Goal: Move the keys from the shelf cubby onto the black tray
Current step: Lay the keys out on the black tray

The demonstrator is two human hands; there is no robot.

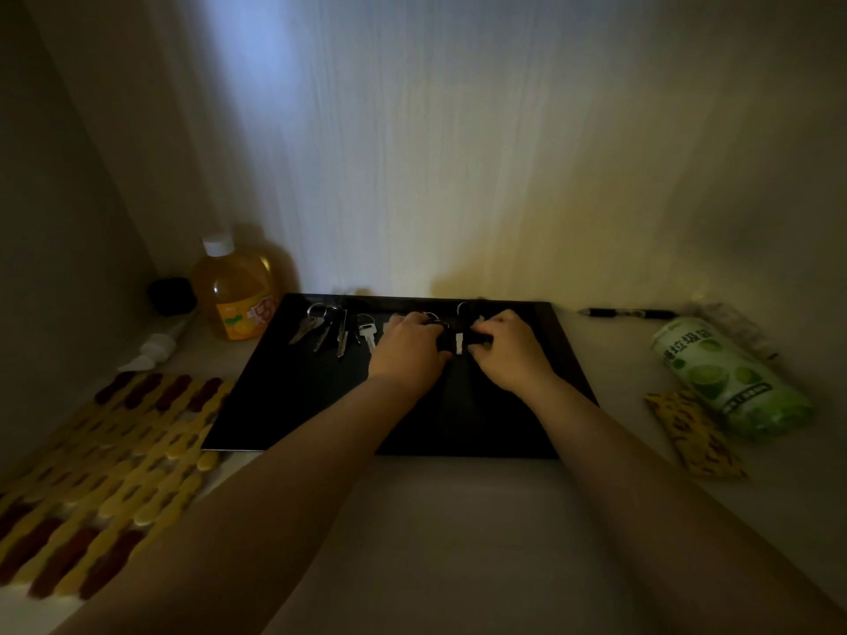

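A black tray (284,396) lies flat on the pale shelf floor, in dim light. Along its far edge lie a ring of silver keys (308,326), a long thin key (342,334) and a black-headed key (366,332). My left hand (408,348) and my right hand (513,346) rest side by side on the tray's far middle. Both pinch a dark key bunch with a small pale key (459,343) showing between them. The rest of that bunch is hidden under my fingers.
An orange juice bottle (236,291), a dark round object (172,296) and a white tube (156,348) stand at the back left. A yellow and brown woven mat (105,460) lies left. A pen (628,313), a green roll (724,378) and a yellow packet (692,435) lie right.
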